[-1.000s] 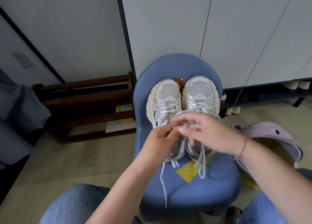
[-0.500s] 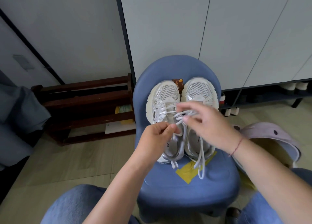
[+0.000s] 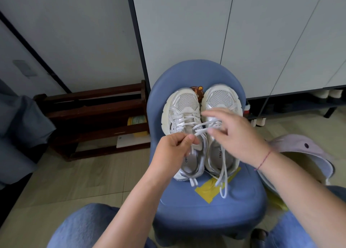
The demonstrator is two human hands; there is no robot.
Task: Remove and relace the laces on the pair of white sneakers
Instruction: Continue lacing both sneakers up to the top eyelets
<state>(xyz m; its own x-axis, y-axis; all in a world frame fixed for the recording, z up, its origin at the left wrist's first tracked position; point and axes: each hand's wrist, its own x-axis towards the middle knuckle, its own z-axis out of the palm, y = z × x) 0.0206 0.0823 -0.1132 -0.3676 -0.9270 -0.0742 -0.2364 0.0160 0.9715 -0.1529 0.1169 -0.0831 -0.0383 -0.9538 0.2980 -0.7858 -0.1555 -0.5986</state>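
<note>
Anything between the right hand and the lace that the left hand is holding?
Nothing visible. The left hand pinches the lace above the sneakers; the right hand, fingers spread, sits right beside its stretched part, no object between them.

The right hand (image 3: 237, 141) hides the middle of the right sneaker (image 3: 221, 100), and its fingertips (image 3: 215, 114) look blurry.

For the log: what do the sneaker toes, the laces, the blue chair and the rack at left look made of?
The sneaker toes look like white open mesh, likely synthetic textile, its grid of holes visible. The laces: matte white woven cord. The blue chair: smooth moulded plastic, probably, by its even sheen. The rack: dark stained wood, by its brown slats.
</note>
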